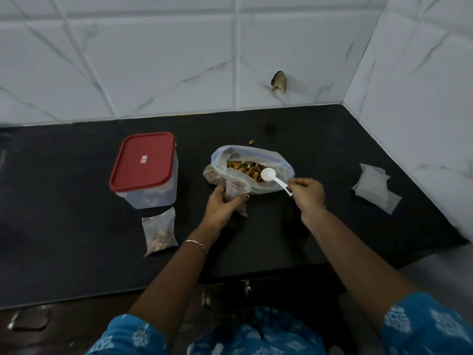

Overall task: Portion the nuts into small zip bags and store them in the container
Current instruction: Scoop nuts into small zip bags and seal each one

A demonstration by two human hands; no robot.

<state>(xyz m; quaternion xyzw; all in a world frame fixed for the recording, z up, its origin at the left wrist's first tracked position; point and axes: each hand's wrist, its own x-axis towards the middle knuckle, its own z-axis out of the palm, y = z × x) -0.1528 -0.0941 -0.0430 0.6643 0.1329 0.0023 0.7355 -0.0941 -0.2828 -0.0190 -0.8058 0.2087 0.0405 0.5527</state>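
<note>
We are holding a small zip bag (238,187) upright in our left hand (222,202) at the centre of the frame, the grip curling round the bag's middle, with its open mouth touching the near edge of the large plastic bag (256,152). Our right hand (307,196) is pinching the handle end of a white plastic scoop (268,174), its grip closing on that handle while the bowl is hanging over the nuts (243,167) inside the large bag's open mouth. One stray nut (251,142) is lying on the black tabletop (76,213) just behind that bag. At centre left a clear container (153,196) is standing with its red lid (144,163) on, and just in front of it a filled small bag (160,231) is lying flat. At the right, well apart from the hands, a loose pile of empty small bags (375,188) is resting near the tiled wall (422,98). A thin bracelet (195,243) is circling our left wrist.
</note>
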